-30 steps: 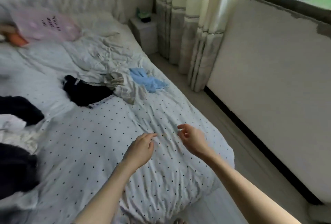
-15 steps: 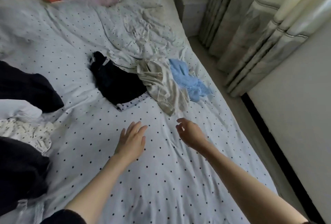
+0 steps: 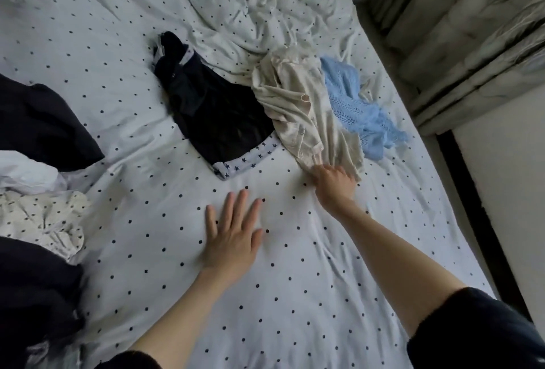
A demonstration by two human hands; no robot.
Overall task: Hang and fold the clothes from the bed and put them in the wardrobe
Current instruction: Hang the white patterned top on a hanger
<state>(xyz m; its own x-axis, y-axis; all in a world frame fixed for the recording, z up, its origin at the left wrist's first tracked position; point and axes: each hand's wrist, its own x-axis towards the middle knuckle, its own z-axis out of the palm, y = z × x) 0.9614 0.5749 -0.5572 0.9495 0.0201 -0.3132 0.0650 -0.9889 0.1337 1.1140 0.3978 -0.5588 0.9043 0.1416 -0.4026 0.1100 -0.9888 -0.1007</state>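
On the dotted bed (image 3: 295,295), the right hand (image 3: 334,184) pinches the near hem of the cream garment (image 3: 303,115) lying between the black garment (image 3: 218,115) and blue knit (image 3: 354,103), while the left hand (image 3: 233,239) rests flat, fingers spread, just below the cream garment.

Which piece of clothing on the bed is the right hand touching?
The beige garment, crumpled between the black garment and the light blue knit. The right hand grips its near hem; neither other piece is touched.

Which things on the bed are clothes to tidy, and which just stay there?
For the job:
beige top, right hand grabbing it
black top
blue knit
dotted top

Just there:
sheet
curtain
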